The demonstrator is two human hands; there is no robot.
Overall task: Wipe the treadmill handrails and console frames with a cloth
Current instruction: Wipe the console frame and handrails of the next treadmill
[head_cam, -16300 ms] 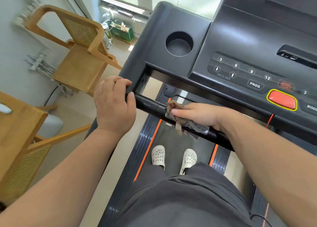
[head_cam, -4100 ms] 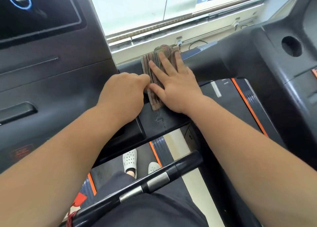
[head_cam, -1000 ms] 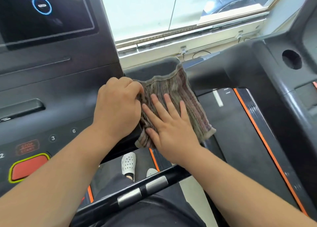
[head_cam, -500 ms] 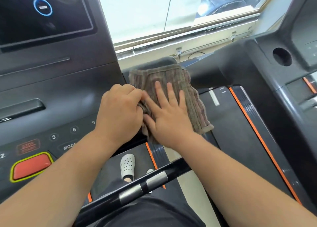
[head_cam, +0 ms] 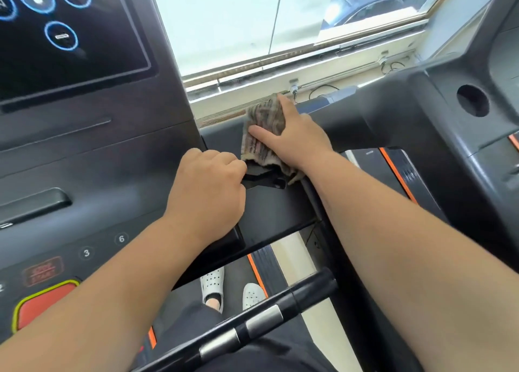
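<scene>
A striped brown cloth (head_cam: pixel 262 135) lies bunched on the black right-hand frame (head_cam: pixel 278 206) of the treadmill console. My right hand (head_cam: pixel 299 135) presses flat on the cloth, fingers pointing toward the window. My left hand (head_cam: pixel 209 192) is a closed fist at the cloth's near left corner, beside the console panel (head_cam: pixel 92 175); whether it pinches the cloth is hidden. The black front handrail (head_cam: pixel 269 315) with silver sensor bands runs across the bottom, below both arms.
A touch screen (head_cam: pixel 64 31) sits upper left, a red stop button (head_cam: pixel 42 304) lower left. A second treadmill with a round cup holder (head_cam: pixel 473 100) stands at the right. The window sill (head_cam: pixel 295 71) lies beyond. My white shoes (head_cam: pixel 213 284) stand on the belt.
The cloth was spread wide under both hands; now it is bunched narrower and my right hand has pushed it farther away toward the window. My left hand stayed near the console edge.
</scene>
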